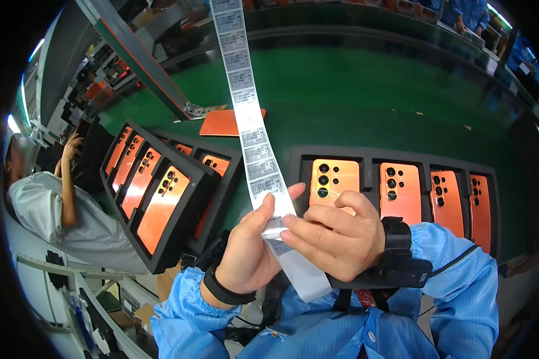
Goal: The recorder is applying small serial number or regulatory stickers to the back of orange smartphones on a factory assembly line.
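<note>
Your left hand (pixel 248 251) and your right hand (pixel 335 236) meet in front of your chest, both pinching the long strip of white printed labels (pixel 245 102) that runs from the top of the view down across the green conveyor belt (pixel 371 96) to your fingers. The left thumb and forefinger clamp the strip from the side, while the right fingertips press on it just beside them; whether a single label is being lifted off the backing there is hard to tell, since your fingers cover that spot. Below your hands the blank tail of the strip hangs over your blue sleeves. Just behind your right hand lies a black tray (pixel 401 158) holding four orange phones (pixel 334 178) face down (camera lenses up). To your left a stack of similar trays (pixel 161 206) leans tilted, also filled with orange phones. At the far left another person (pixel 60 209) in grey sits nearby.
</note>
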Demonstrator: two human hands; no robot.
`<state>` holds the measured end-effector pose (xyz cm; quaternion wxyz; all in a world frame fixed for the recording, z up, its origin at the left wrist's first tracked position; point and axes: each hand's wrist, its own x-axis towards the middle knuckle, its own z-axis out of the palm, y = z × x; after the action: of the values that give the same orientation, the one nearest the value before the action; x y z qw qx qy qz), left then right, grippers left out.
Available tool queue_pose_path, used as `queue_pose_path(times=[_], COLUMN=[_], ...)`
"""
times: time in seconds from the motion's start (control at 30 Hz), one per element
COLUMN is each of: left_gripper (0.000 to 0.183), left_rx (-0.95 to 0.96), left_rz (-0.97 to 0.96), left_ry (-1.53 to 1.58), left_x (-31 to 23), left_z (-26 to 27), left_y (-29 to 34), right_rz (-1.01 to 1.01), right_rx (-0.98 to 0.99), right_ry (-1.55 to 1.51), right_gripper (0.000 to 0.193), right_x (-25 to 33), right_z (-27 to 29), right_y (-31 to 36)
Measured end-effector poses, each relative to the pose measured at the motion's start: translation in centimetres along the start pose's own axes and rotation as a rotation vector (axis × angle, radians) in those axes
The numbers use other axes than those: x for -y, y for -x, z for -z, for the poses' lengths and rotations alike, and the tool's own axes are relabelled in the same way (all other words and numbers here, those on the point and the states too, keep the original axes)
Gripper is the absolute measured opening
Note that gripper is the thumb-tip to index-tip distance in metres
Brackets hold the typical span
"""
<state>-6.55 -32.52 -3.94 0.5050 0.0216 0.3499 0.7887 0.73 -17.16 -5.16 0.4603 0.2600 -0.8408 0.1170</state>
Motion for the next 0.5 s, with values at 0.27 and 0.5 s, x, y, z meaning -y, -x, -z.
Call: queue_pose_path(times=[0.27, 0.5], left_gripper=[0.045, 0.032], left_rx=[-0.056, -0.043], left_rz=[-0.423, -0.022], left_ry=[-0.371, -1.277], left_x=[-10.2, -10.1], left_z=[-0.2, -4.2], left_y=[3.0, 3.1], right_rz=[-0.331, -0.612], right_rx=[-0.038, -0.051], right_ry=[-0.539, -0.407], right_gripper=[0.024, 0.027], right_x=[-2.6, -4.6], right_z=[4.6, 7.0], right_y=[-2.3, 0.2])
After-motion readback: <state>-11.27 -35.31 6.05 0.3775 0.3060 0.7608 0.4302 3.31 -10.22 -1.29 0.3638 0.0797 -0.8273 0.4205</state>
